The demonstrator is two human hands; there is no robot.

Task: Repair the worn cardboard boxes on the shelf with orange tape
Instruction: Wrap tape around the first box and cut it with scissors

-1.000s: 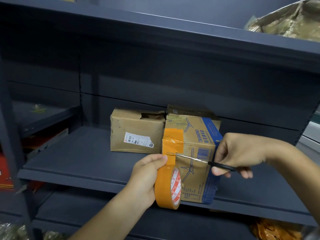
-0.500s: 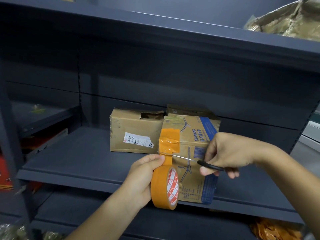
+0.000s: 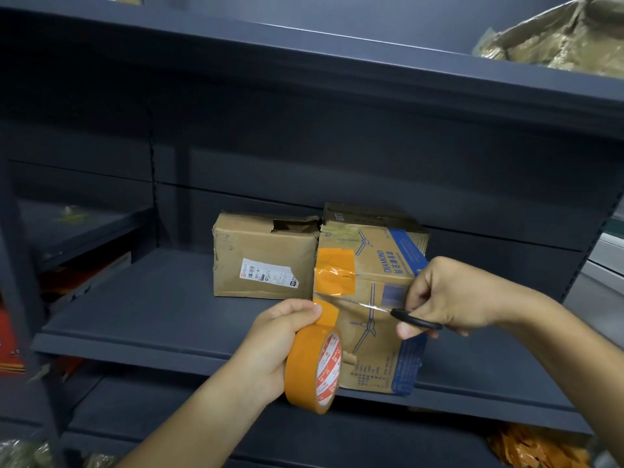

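Note:
A worn cardboard box with blue print [image 3: 374, 298] stands at the front edge of the dark shelf [image 3: 141, 315]. An orange tape strip [image 3: 335, 273] is stuck over its upper left corner. My left hand [image 3: 275, 342] holds the orange tape roll [image 3: 312, 368] in front of the box, thumb pressing the loose tape end. My right hand [image 3: 452, 295] grips black-handled scissors [image 3: 388, 310], whose blades lie across the gap between the stuck strip and the roll. A second torn box [image 3: 263, 258] stands behind to the left.
A third box [image 3: 364, 214] sits behind the printed one. The shelf above carries a crumpled wrapped carton [image 3: 567, 35] at the right. Orange packets [image 3: 537, 447] lie on the lower shelf at the right, and red items [image 3: 10, 339] at the far left.
The scissors have cut through the tape; the roll, with a short free end, now hangs apart from the strip on the box. Both hands shifted slightly left.

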